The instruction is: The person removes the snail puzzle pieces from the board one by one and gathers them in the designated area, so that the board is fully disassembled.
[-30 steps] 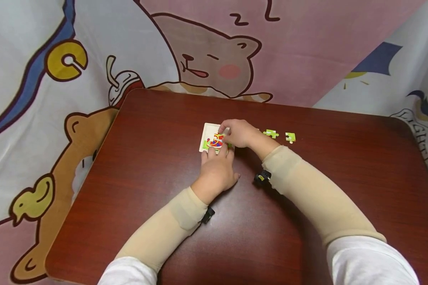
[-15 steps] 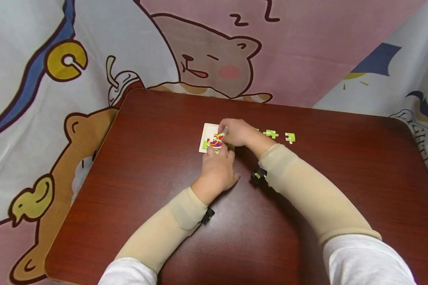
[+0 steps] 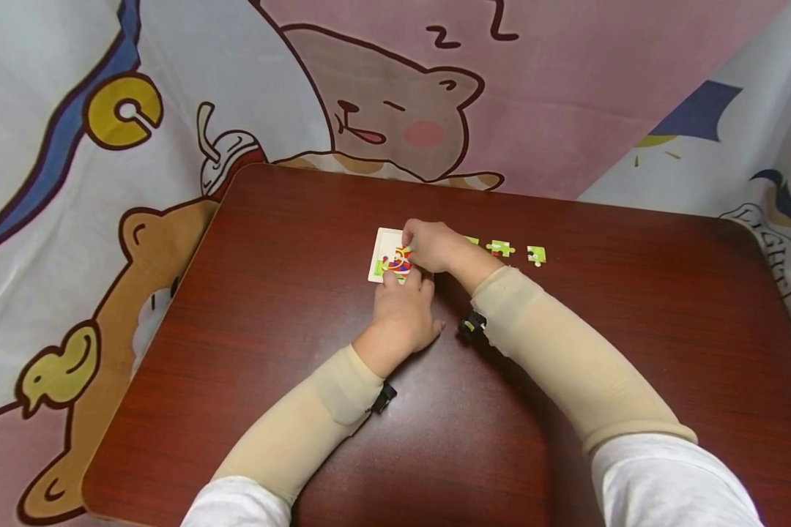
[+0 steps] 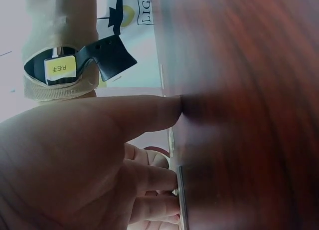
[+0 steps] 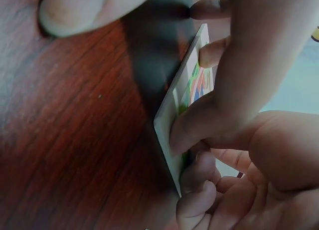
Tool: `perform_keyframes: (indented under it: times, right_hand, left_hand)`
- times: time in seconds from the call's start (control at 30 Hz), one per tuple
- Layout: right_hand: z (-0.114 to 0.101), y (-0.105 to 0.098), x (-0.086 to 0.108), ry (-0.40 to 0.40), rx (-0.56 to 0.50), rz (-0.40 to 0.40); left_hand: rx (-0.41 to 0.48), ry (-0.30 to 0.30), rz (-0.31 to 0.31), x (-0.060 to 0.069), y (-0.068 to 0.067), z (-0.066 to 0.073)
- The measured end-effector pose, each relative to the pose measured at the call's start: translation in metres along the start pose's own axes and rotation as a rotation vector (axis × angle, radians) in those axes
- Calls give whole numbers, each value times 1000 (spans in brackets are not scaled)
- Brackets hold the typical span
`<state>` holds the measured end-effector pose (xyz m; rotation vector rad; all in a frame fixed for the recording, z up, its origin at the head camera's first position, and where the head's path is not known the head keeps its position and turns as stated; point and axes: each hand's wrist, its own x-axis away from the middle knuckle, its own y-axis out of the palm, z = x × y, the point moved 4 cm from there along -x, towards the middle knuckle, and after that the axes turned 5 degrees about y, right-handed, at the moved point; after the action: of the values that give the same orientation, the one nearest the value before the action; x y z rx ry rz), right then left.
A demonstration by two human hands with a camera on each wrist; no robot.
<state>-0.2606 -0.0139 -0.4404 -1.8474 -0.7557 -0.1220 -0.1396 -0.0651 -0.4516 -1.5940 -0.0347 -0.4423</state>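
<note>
A small pale puzzle board (image 3: 373,265) with a partly filled red, blue, yellow and green picture (image 3: 400,259) lies on the table. My left hand (image 3: 403,315) rests its fingertips on the board's near edge, thumb spread towards the tabletop; the left wrist view shows this hand (image 4: 65,160) beside the board's thin edge (image 4: 182,202). From the right, my right hand (image 3: 433,245) reaches over the board, fingers curled at its surface. In the right wrist view the right hand (image 5: 284,155) bends its fingers by the board (image 5: 167,114); whether they pinch a piece is hidden.
Right of the board, loose green puzzle pieces lie on the brown table (image 3: 290,293): one partly behind the right hand (image 3: 472,240), one with some red (image 3: 500,248) and one farther right (image 3: 536,255). A cartoon-printed cloth (image 3: 534,95) hangs behind the table.
My right hand and forearm have shifted slightly left, showing more of the nearest loose piece. A pale shape seen by the right fingertips is no longer visible. The left hand has barely moved.
</note>
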Motion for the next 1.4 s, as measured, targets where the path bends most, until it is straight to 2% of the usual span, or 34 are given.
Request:
perform_keyframes:
  times: [0.53, 0.8, 1.4]
  right_hand:
    - [0, 0, 1, 2, -11, 3]
    - [-1, 2, 1, 38, -41, 27]
    - [-5, 2, 4, 46, -51, 27]
  left_hand:
    - [4, -1, -12, 0, 0, 0]
    - [9, -1, 1, 0, 1, -1]
    - [13, 9, 10, -1, 2, -1]
